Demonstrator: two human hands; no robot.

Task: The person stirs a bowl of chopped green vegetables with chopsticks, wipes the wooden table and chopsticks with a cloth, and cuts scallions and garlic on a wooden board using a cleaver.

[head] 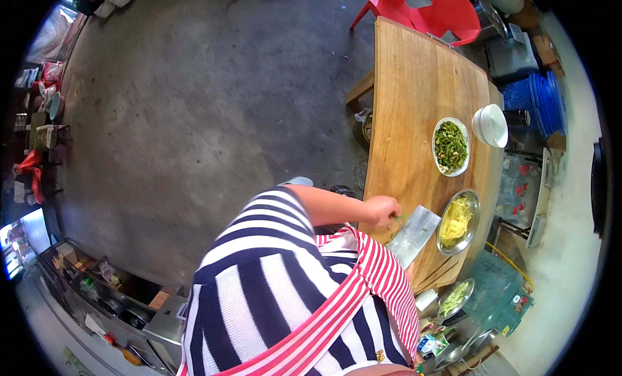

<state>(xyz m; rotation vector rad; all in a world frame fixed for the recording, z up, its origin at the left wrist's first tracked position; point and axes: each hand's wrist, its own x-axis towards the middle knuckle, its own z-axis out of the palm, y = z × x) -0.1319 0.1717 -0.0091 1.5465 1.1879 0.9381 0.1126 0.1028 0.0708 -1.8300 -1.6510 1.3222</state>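
Observation:
My left hand (pixel 384 211) is over the near edge of the wooden table (pixel 413 109), its fingers curled around a thin green vegetable piece (pixel 398 219). Beside it a broad cleaver (pixel 414 235) lies at a slant, with small green bits stuck to its blade. Only a sliver of my right hand (pixel 411 271) shows at the lower end of the cleaver; the red-and-white striped apron (pixel 388 279) hides the rest, along with the handle. A metal dish of yellow shreds (pixel 456 223) stands just beyond the blade.
Farther along the table are an oval plate of chopped greens (pixel 451 146) and stacked white bowls (pixel 490 126). Chopsticks (pixel 440 273) lie near a bowl of pale green slices (pixel 454 298). A red chair (pixel 427 14) stands at the far end. Blue tubs (pixel 534 104) line the wall.

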